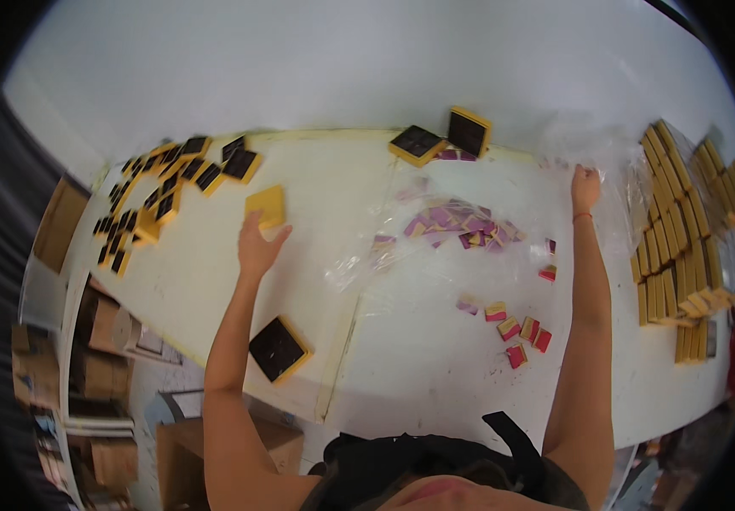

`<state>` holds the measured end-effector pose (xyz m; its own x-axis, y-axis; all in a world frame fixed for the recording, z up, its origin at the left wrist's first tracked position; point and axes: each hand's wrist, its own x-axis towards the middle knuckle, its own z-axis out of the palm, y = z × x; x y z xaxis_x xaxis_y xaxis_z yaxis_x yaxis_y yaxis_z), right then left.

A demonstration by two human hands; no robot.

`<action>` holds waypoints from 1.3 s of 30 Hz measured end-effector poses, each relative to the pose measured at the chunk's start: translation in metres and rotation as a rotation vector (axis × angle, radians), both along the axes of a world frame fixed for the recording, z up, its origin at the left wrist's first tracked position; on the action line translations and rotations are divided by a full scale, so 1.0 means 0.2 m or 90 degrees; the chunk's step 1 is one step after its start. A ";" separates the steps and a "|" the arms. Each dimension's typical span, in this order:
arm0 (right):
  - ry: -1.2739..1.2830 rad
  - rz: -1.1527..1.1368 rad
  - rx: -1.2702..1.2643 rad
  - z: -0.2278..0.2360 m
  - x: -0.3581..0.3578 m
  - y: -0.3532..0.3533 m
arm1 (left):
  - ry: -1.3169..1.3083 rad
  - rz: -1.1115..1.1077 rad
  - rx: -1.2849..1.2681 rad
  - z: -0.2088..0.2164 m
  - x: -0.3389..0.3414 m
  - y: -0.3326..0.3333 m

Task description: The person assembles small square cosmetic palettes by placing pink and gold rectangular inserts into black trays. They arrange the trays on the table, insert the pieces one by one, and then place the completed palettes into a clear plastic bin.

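Note:
A small yellow square box (267, 204) lies with its plain yellow face up on the left half of the white table. My left hand (261, 247) is at its near edge, thumb spread away from the fingers; the fingertips overlap the box, and whether they press on it I cannot tell. Out to the right, my right hand (586, 185) is closed at the edge of a clear plastic bag (619, 183) and appears to pinch it. Between my arms, several small pink-and-yellow packets (448, 220) lie under thin clear plastic. Nearer me are loose red-and-yellow packets (510, 328).
Many yellow boxes with dark insides (163, 192) spread over the far left. One open box (279, 349) lies by my left forearm; two more (418, 143) sit at the back. Stacked yellow boxes (678, 230) rise on the right. Shelves with cardboard boxes (105, 375) stand lower left.

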<state>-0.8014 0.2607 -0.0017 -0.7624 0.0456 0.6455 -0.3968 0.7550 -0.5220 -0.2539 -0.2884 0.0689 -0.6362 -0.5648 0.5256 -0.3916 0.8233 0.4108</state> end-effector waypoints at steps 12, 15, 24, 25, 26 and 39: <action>-0.296 -0.002 0.213 0.21 0.46 -0.46 | 0.262 -0.010 0.808 -0.03 0.05 -0.34; -0.333 -0.044 0.318 0.15 0.43 -0.27 | 0.386 -0.268 1.212 0.21 0.27 0.10; -0.287 0.494 0.352 0.20 1.26 0.02 | 0.239 -0.283 1.599 0.14 0.78 1.06; -0.270 0.482 0.365 0.24 1.34 0.06 | 0.221 -0.253 1.587 0.09 0.77 1.13; -0.253 0.473 0.379 0.25 1.41 0.11 | 0.207 -0.221 1.574 0.05 0.77 1.19; -0.345 0.351 -0.289 0.48 2.37 0.17 | -0.130 -0.377 0.270 -0.05 0.76 1.53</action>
